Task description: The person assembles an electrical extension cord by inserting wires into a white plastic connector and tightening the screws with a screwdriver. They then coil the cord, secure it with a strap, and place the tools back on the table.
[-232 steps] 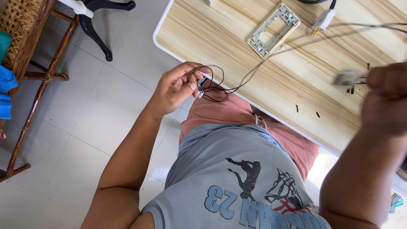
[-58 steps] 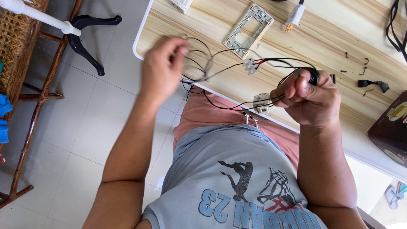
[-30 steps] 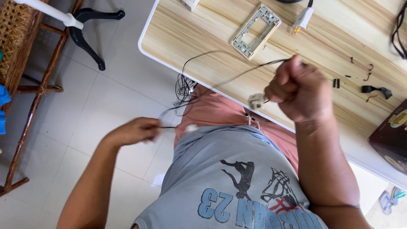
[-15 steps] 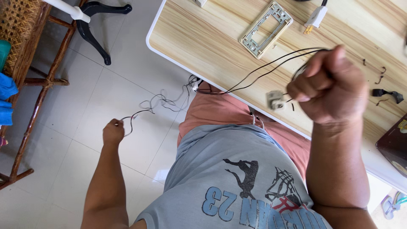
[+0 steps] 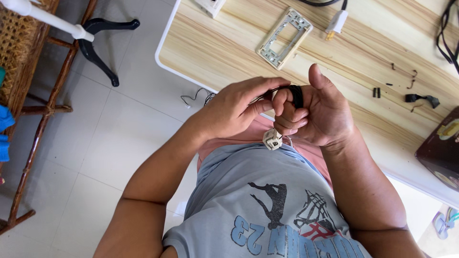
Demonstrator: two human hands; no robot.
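Bright even daylight, soft shadows, sharp focus throughout, mild wide-angle edge distortion

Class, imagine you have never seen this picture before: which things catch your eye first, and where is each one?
At centre, the left hand and right hand meet over a coil of black wire, with a small white socket hanging below. Behind them, a grey frame lies on the wooden table. A black stand foot sits on the floor tiles, upper left.

The right hand is gripping coiled black wire. The left hand is pinching it. A white socket is dangling below, beside the counter.
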